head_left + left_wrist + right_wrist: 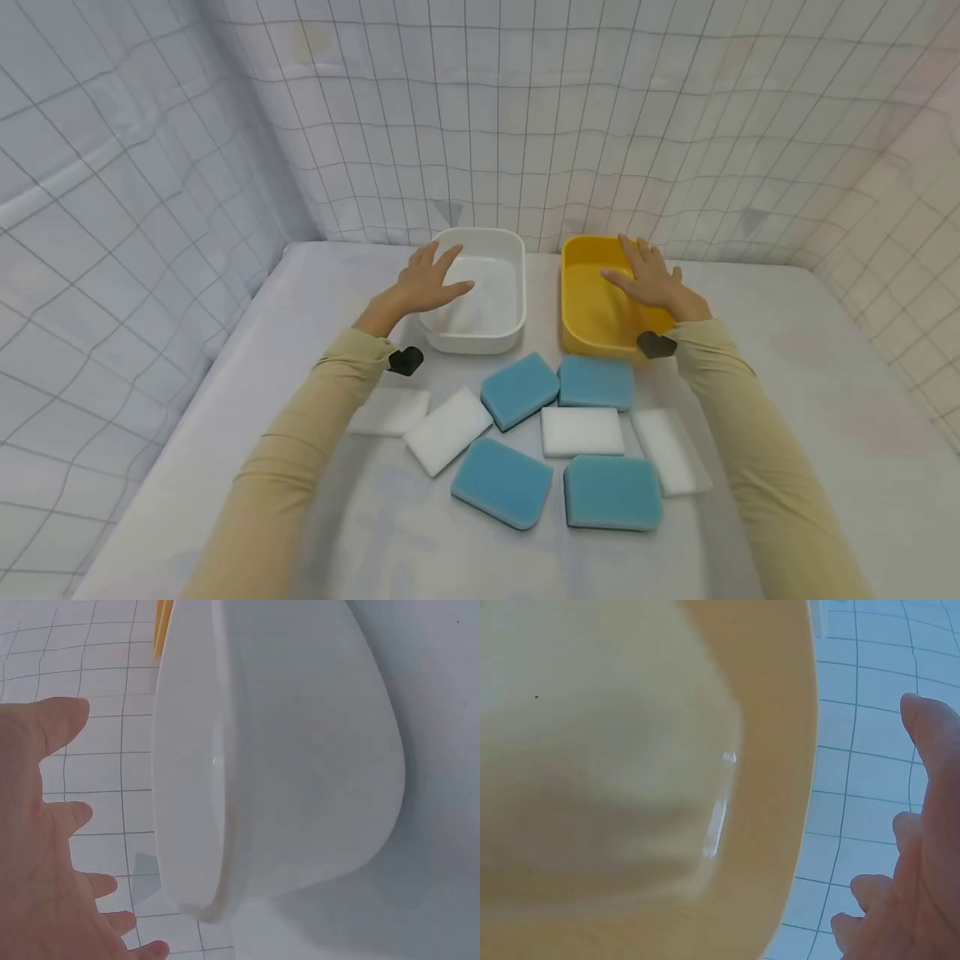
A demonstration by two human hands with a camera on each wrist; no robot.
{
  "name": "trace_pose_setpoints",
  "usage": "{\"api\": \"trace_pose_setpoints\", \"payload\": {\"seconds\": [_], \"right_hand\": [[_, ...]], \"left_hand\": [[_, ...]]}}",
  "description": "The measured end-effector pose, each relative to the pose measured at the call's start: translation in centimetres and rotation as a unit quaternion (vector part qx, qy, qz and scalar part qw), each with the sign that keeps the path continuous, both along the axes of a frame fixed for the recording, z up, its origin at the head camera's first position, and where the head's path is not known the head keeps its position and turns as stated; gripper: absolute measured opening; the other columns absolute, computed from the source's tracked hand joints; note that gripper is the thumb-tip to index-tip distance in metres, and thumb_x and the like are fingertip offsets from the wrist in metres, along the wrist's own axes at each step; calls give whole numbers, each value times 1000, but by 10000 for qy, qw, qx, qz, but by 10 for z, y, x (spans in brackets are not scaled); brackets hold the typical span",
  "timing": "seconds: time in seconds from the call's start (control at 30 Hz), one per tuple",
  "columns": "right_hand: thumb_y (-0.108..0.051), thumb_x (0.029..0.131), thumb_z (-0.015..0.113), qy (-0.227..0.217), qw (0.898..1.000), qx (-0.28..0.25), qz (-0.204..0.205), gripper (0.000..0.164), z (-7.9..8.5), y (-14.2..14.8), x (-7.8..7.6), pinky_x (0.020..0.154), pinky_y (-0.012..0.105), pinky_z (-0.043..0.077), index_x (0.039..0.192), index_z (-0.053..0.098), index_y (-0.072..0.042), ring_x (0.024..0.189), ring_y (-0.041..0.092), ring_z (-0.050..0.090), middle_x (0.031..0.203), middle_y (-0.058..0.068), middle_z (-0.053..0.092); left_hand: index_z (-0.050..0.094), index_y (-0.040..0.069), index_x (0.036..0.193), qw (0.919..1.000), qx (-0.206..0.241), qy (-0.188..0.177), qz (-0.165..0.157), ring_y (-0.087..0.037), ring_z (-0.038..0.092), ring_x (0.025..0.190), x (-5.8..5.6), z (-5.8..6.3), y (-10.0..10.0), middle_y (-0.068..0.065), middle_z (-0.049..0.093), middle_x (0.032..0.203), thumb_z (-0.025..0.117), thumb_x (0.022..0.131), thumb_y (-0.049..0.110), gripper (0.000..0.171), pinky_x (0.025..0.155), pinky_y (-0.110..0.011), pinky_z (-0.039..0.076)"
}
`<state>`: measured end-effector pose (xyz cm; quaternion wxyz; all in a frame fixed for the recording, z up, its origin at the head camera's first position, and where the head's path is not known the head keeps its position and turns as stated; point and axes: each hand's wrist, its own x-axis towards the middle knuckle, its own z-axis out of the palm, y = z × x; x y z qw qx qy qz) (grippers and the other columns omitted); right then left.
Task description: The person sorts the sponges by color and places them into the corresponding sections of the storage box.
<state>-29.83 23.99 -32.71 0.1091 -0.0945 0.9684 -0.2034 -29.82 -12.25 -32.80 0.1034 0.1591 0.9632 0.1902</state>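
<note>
My left hand [423, 285], fingers spread and holding nothing, hovers over the left side of a white plastic bin [474, 343]. In the left wrist view its fingers [67, 724] stand apart from the bin wall [315, 750]. Over the right part of a yellow bin [567, 312] my right hand [651, 277] is likewise spread and holds nothing. The right wrist view has those fingers [930, 724] beyond the yellow rim [780, 750]. Both bins show bare floors where visible. In front of them lie several blue sponges [502, 483] and several white sponges [582, 432].
A white cloth-covered table [787, 358] bears everything. Behind it and to the sides hang white sheets [495, 117] with a dark grid. One blue sponge [596, 382] lies close against the front of the yellow bin, and a white sponge [390, 411] is partly behind the left sleeve.
</note>
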Motion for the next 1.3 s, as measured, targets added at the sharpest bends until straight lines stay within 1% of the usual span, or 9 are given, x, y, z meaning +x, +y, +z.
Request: {"api": "trace_pose_setpoints", "payload": {"seconds": [0.1,0.27,0.37,0.57,0.7,0.83,0.97,1.1,1.3], "right_hand": [[-57,96,29,-22,10000,53,11,79,2,0,2,104,76,-7,150,-13,-19,142,47,-14,155,22,-15],[-57,96,29,-34,10000,-12,-14,80,0,5,5,105,74,-9,150,-14,-18,142,45,-15,155,21,-19],[-60,95,30,-5,9999,-108,-24,81,-1,9,6,105,74,-10,150,-14,-19,142,45,-16,155,20,-19],[-58,95,32,100,9998,-171,2,81,-2,13,12,104,75,-8,150,-12,-20,142,46,-14,156,20,-18],[-55,96,34,200,9995,-210,93,79,1,14,18,103,76,-6,151,-9,-19,142,47,-13,156,21,-16],[-53,96,35,367,9990,-180,183,78,6,16,24,103,76,-4,151,-9,-20,142,47,-11,156,22,-14],[-54,96,36,470,9984,-235,218,78,10,20,29,104,76,-4,151,-9,-22,142,46,-12,156,19,-15],[-53,95,37,544,9979,-269,223,79,13,24,37,104,76,-3,151,-7,-20,142,46,-13,156,19,-14],[-50,96,39,654,9968,-413,219,78,16,29,51,105,75,-5,151,-7,-20,143,43,-13,157,17,-14]], "left_hand": [[5,18,152,9999,111,-114,6,-45,-3,144,2,-1,-6,-24,-7,156,43,95,49,75,111,-67,16],[3,19,152,9990,376,-249,-27,-49,0,142,4,-4,-18,-27,-8,155,44,94,49,78,110,-69,16],[3,18,152,9981,555,-222,-139,-48,4,143,6,-5,-23,-27,-4,155,46,94,48,78,110,-68,17],[6,17,152,9946,907,-275,-431,-41,19,143,13,-10,-36,-18,13,157,46,95,48,76,113,-59,23],[8,24,152,9907,1246,-445,-311,-39,22,142,18,-19,-47,-11,12,159,44,95,50,72,112,-59,26],[11,29,151,9848,1599,-638,-227,-41,23,141,21,-30,-55,-9,12,159,43,95,51,68,111,-60,27],[20,26,150,9741,2070,-852,-312,-41,20,143,25,-40,-58,-9,14,158,44,96,48,63,113,-59,23],[30,24,147,9630,2484,-992,-341,-38,16,144,29,-44,-60,-9,17,158,44,98,41,54,115,-57,20],[37,20,143,9550,2763,-1024,-331,-34,21,144,32,-48,-62,-6,27,155,44,98,38,49,116,-55,21]]}}
